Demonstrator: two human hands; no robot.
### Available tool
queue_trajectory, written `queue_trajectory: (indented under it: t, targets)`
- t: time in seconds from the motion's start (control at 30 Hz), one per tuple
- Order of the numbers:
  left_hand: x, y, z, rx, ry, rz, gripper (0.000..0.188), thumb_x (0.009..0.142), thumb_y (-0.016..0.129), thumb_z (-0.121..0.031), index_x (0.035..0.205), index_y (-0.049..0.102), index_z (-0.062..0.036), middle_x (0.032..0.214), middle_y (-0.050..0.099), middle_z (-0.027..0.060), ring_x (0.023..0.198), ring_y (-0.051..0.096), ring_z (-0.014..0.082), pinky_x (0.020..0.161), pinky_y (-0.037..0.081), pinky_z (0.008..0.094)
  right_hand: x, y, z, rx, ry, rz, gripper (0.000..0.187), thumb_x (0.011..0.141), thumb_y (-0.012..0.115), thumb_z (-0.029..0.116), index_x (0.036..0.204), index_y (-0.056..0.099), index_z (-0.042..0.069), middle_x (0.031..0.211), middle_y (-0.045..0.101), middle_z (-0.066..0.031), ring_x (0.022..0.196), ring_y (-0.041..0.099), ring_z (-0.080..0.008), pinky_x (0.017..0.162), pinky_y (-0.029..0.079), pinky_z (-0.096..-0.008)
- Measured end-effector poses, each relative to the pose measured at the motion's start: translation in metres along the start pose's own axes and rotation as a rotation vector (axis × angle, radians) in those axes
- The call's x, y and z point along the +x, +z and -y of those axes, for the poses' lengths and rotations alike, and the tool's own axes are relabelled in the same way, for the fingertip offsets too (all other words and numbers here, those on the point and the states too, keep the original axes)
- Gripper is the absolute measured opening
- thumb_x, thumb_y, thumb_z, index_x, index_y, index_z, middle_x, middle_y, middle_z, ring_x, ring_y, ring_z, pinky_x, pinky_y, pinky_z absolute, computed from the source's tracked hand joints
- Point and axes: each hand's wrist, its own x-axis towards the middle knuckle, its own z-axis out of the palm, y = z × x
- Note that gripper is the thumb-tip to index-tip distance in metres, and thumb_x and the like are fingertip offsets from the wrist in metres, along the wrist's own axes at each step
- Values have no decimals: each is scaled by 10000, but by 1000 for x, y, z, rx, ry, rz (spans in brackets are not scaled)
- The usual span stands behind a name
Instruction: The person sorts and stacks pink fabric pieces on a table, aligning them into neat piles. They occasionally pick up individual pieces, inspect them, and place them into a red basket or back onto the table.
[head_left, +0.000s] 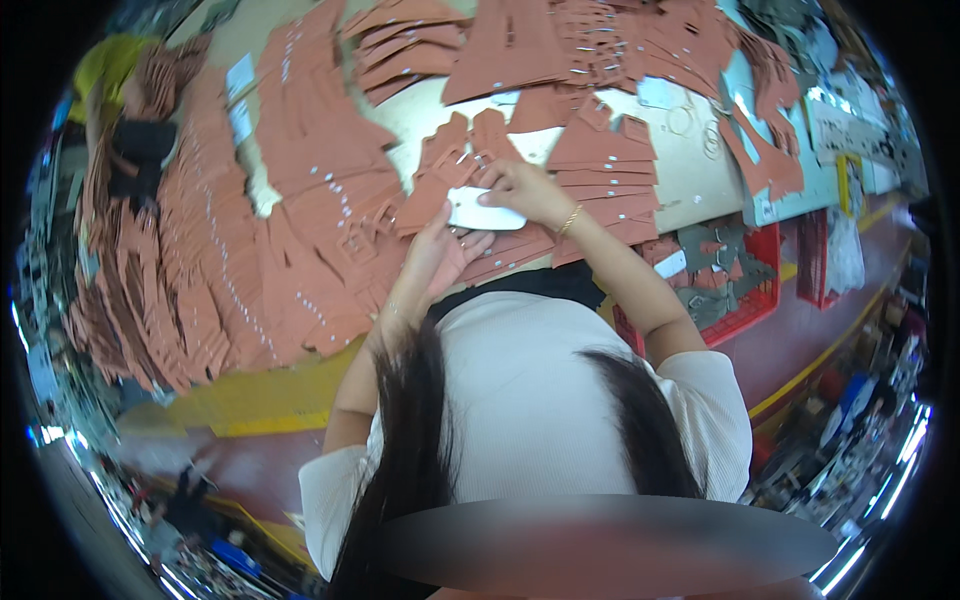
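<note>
Left hand (455, 250) pinches the left end of a white card (490, 212) between thumb and fingers; right hand (535, 193) has bent fingers and its thumb on the card, though whether it grips cannot be told; the card is held above the near middle of a pale table (690, 172); salmon-coloured cut pieces (310, 125) cover its left and far parts; a red crate (748, 314) sits near right.

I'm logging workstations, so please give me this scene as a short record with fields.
Left hand: holds the white tag near its left end
Right hand: thumb on the tag's upper face
Right wrist: gold bracelet
Table: pale, largely covered
Salmon pieces: stacked and in overlapping rows
Red crate: right side, holding grey-green pieces
</note>
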Motion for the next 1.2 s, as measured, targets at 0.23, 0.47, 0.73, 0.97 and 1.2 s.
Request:
queue_trajectory:
  t: [0.23, 0.47, 0.73, 0.97, 1.2]
  targets:
    - [10, 3, 7, 244, 58, -104, 449, 1024, 453, -346, 1314, 425, -5, 1270, 545, 171, 1178, 558, 305, 1031, 465, 439, 6, 10, -1, -224, -169, -202, 368, 720, 797, 279, 886, 595, 20, 803, 670, -133, 768, 668, -304, 704, 507, -381]
    - [14, 5, 6, 322, 56, -146, 473, 1001, 505, -362, 1298, 439, -1, 1285, 530, 166, 1199, 529, 313, 1007, 477, 444, -5, 21, 7, -286, -165, -403, 461, 746, 761, 463, 861, 597, 47, 721, 648, -137, 690, 655, -334, 640, 506, -405]
    - [23, -10, -2, 239, 91, -36, 518, 995, 509, -375, 1383, 403, -49, 1372, 482, 126, 1248, 493, 258, 1038, 467, 419, 1, -14, -39, 380, -304, 361, 571, 777, 780, 132, 1270, 515, 22, 1196, 603, -96, 1112, 578, -202, 889, 484, -346]
    - [23, -18, -5, 272, 57, -16, 524, 994, 515, -355, 1382, 402, -22, 1370, 486, 136, 1268, 472, 252, 1063, 448, 407, 2, -11, -46, 359, -275, 284, 616, 758, 769, 22, 1293, 465, -4, 1095, 623, -155, 984, 626, -196, 804, 523, -298]
    - [23, -12, -2, 262, 17, -65, 549, 990, 517, -369, 1401, 388, -28, 1360, 493, 165, 1243, 505, 285, 1056, 451, 411, -2, -5, -37, 69, -248, 31, 564, 723, 766, 143, 1230, 535, 55, 965, 668, -148, 901, 656, -224, 754, 512, -358]
